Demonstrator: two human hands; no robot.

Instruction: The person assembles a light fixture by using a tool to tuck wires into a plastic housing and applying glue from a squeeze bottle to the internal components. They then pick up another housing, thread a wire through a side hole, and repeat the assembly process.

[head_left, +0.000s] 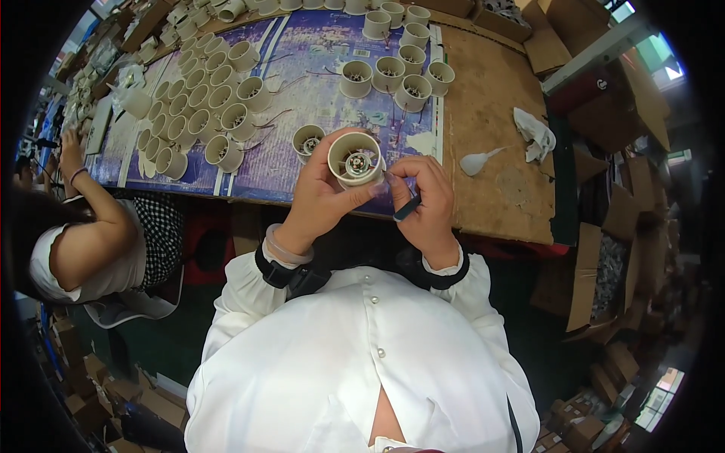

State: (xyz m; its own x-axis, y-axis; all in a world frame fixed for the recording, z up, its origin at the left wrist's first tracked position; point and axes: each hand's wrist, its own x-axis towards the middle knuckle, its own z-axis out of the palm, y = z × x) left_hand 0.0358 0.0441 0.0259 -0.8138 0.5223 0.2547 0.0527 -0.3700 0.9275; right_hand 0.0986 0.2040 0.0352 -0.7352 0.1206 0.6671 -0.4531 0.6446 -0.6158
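Note:
My left hand (317, 198) is wrapped round a cream-white cylindrical housing (338, 166), held just over the table's near edge. Its open end faces up, and a small round circuit board with components shows inside. Against the housing's right side are the fingertips of my right hand (432, 202). That hand is closed round a slim tool with a dark handle (408, 208); its tip is hidden, so its kind is unclear. Just behind my left hand stands a similar housing (307, 140), also with parts inside.
Many such housings (199, 121) with thin wires stand on the table's left, more (389, 73) at the back. On the brown board (491, 113) lie a white bulb with a thin nozzle (476, 163) and crumpled white tissue (535, 134). Another person (98, 234) sits at the left. Cartons (600, 279) stand right.

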